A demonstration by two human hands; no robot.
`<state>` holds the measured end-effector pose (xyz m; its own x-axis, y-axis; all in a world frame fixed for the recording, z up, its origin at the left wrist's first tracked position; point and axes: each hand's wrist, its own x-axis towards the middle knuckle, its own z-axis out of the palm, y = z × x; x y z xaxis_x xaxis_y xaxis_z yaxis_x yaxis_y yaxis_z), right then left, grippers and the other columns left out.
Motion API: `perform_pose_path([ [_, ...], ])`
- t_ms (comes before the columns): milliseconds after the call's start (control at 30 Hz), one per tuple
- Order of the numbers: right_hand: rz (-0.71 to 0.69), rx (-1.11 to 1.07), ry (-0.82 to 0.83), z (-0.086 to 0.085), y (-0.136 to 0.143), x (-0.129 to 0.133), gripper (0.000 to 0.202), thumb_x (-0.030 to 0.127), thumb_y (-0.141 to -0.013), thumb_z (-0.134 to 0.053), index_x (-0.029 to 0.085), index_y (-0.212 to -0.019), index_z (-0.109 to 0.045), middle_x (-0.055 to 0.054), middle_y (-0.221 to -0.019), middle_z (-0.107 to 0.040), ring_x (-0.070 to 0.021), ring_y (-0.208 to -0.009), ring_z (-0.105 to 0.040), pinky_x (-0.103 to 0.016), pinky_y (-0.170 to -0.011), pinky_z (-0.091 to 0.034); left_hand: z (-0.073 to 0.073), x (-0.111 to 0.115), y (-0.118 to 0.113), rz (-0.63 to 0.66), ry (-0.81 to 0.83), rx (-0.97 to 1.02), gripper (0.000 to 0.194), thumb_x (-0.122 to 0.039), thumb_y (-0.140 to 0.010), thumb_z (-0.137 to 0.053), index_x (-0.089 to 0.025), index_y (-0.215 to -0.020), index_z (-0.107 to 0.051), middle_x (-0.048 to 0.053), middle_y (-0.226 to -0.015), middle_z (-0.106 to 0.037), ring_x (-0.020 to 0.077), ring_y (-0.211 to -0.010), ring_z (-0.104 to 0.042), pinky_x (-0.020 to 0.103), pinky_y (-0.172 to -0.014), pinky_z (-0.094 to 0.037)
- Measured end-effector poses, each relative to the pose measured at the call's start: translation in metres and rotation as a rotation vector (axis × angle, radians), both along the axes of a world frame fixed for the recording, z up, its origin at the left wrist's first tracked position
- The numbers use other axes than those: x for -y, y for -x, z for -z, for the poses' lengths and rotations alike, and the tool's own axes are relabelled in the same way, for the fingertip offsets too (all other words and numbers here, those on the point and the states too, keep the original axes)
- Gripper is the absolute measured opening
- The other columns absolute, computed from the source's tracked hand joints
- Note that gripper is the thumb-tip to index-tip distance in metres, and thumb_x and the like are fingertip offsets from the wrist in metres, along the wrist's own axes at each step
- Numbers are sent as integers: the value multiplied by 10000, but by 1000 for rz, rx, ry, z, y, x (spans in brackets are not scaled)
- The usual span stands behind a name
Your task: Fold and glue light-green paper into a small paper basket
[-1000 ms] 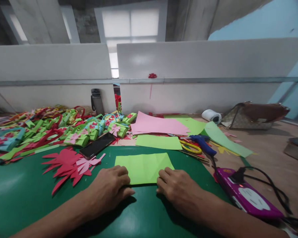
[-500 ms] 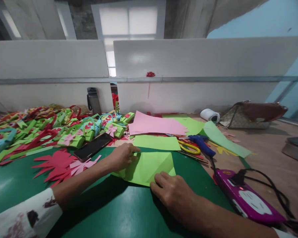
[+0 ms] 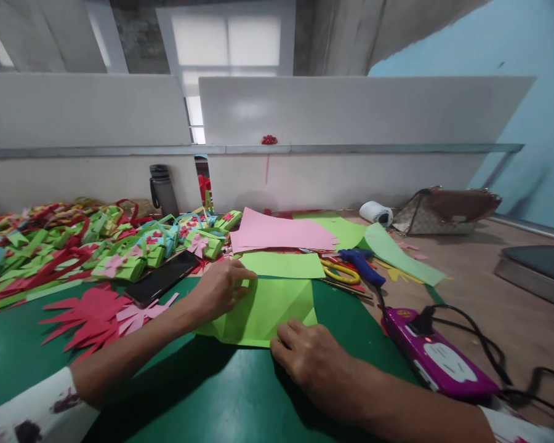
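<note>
A creased sheet of lime-green paper (image 3: 277, 306) lies on the green tabletop in front of me. My left hand (image 3: 219, 286) is closed at the sheet's far left edge, its fingers bent over the paper. At the near right edge my right hand (image 3: 305, 354) has its curled fingers and thumb on the paper. The left part of the sheet is hidden behind my left hand and forearm. Just beyond it lies a flat lime-green strip (image 3: 284, 266), with pink sheets (image 3: 281, 234) behind that.
At left are red paper cutouts (image 3: 90, 317), a phone (image 3: 164, 277) and heaped small paper bags (image 3: 120, 264). Yellow-handled scissors (image 3: 341, 272), a blue glue gun (image 3: 364, 267) and a purple power strip (image 3: 438, 357) with cables lie right. A bottle (image 3: 164, 192) and handbag (image 3: 445, 212) stand behind.
The whole view has swung slightly to the right, so things sit further left. Both hands stay at the green sheet in nearly the same pose.
</note>
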<state>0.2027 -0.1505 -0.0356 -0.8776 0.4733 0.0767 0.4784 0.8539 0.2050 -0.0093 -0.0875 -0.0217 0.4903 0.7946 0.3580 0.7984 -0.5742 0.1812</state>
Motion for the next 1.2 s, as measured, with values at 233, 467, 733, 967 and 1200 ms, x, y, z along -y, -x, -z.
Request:
perform_pose_path([
  [233,-1,13,-64,1,-1,1,100,101,-769,-530,138,-855,-565,-87,-818,-600,-201,-698,-507,-289,-458,-249,-10,27,0,23,-153,-1,259,-93,-751,-637,-202,-985,-659,68,-982,-612,211,-907,-548,335,-777,-455],
  [467,-7,2,-138,4,1,5,52,128,-779,-539,142,-826,-556,-75,-788,-588,-214,-689,-531,-296,-429,-267,-18,55,-1,132,-378,-68,192,-167,-900,-449,-186,-865,-637,34,-744,-586,165,-690,-475,292,-640,-372],
  [733,-147,-143,-227,2,0,14,64,136,-781,-526,146,-816,-578,-39,-682,-590,-180,-553,-522,-305,-389,-284,-16,84,-10,114,-233,-79,275,-101,-878,-386,-171,-620,-453,-4,-572,-496,127,-510,-397,257,-500,-281],
  [967,-412,-859,-313,-39,-10,36,291,228,-938,-359,185,-813,-618,34,-487,-535,-100,-421,-451,-237,-404,-371,-30,99,-16,160,133,-286,135,-63,-774,-451,-175,-733,-513,37,-806,-605,159,-671,-526,242,-583,-416],
  [1200,172,-643,473,-58,-16,0,200,196,-895,-465,171,-915,-663,-6,-826,-692,-114,-718,-619,-199,-619,-439,-14,107,-17,277,-20,-311,90,-108,-778,-488,-183,-796,-535,104,-1052,-625,258,-917,-580,364,-732,-480],
])
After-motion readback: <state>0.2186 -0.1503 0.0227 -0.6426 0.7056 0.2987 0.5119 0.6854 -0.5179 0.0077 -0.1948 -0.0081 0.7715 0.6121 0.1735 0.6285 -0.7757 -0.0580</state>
